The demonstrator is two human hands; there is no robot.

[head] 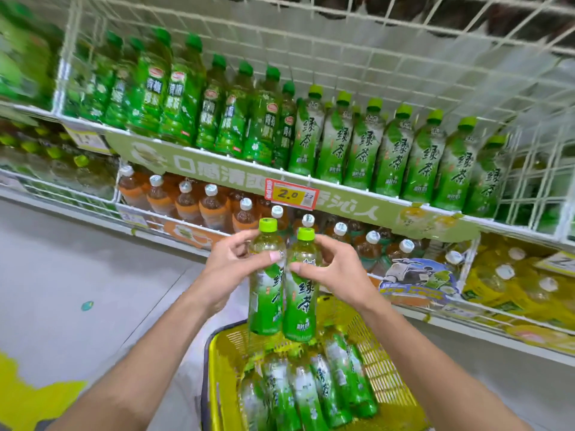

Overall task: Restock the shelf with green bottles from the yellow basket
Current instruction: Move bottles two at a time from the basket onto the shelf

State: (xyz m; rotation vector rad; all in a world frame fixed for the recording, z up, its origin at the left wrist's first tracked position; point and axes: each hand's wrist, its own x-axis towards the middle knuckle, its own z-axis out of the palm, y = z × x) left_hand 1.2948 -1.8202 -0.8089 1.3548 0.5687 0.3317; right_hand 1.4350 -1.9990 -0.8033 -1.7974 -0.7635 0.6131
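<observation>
The left bottle (267,293) and right bottle (300,306), clear plastic with lime caps and green labels, are held upright and touching above the yellow basket (214,368). Spare bottles (311,390) lie on their sides inside it, while a matching row (392,157) stands on the shelf (351,197).
</observation>
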